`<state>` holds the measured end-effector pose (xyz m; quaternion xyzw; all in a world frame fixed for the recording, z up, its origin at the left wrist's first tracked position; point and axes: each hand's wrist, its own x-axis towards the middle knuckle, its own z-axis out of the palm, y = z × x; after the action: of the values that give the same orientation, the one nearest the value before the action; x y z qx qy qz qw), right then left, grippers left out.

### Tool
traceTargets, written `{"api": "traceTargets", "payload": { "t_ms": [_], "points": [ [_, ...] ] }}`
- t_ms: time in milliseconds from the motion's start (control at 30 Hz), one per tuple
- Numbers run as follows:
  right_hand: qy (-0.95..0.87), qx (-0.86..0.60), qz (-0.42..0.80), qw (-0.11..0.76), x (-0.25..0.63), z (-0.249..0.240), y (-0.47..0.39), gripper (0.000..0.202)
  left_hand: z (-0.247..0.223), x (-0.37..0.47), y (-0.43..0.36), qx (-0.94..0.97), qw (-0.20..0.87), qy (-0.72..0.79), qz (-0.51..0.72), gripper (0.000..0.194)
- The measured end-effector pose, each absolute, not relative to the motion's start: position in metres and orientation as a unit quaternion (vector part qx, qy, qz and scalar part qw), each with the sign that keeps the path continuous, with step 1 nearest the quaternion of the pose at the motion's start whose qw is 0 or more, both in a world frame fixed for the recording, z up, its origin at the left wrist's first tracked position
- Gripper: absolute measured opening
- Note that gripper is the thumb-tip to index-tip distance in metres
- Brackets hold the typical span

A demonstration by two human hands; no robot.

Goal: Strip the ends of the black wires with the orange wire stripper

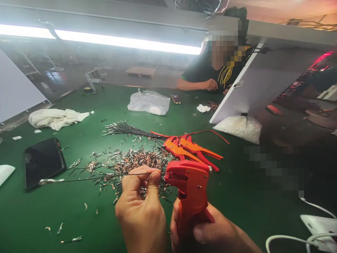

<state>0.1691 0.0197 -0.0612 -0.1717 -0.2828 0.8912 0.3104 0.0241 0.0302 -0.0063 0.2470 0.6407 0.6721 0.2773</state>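
My left hand (pixel 143 203) pinches a thin black wire (pixel 86 179) between thumb and fingers. The wire stretches left to a silvery terminal end, and its right end sits at the jaws of a red and orange wire stripper (pixel 193 186). Wrapped round the stripper's handles is my right hand (pixel 207 228). Behind the hands lies a pile of short black and copper wire scraps (pixel 139 160). A bundle of black wires (pixel 129 130) with metal ends rests beyond the pile, beside two more red and orange strippers (pixel 181 149).
A black phone (pixel 43 163) and a white cloth (pixel 56 118) lie at left. Farther back are a clear plastic bag (pixel 149 102) and a person (pixel 202 77) across the green table. A white panel (pixel 244 79), a white bag (pixel 239 128) and white cables (pixel 286 238) are at right.
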Motion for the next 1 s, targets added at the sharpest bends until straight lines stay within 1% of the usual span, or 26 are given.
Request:
{"api": "traceTargets", "payload": {
  "t_ms": [200,400,700,800,900,1000],
  "points": [
    [-0.268,-0.166,0.894,0.318,0.166,-0.058,0.016,0.040,-0.005,0.023,0.031,0.257,0.277,0.640,0.670,0.017],
    [-0.280,-0.175,0.890,0.316,0.169,-0.064,0.016,0.041,-0.006,0.019,0.030,0.294,0.264,0.651,0.648,0.016],
    [-0.308,-0.165,0.880,0.321,0.173,-0.067,0.018,0.033,-0.006,0.018,0.028,0.306,0.255,0.648,0.649,0.017],
    [-0.299,-0.140,0.885,0.329,0.171,-0.067,0.019,0.032,-0.006,0.018,0.028,0.311,0.281,0.650,0.634,0.022],
    [-0.293,-0.089,0.893,0.330,0.165,-0.063,0.021,0.035,-0.004,0.020,0.029,0.305,0.338,0.640,0.619,0.030],
    [-0.283,-0.080,0.891,0.346,0.160,-0.060,0.022,0.037,0.000,0.023,0.031,0.299,0.402,0.612,0.612,0.035]
  ]
}}
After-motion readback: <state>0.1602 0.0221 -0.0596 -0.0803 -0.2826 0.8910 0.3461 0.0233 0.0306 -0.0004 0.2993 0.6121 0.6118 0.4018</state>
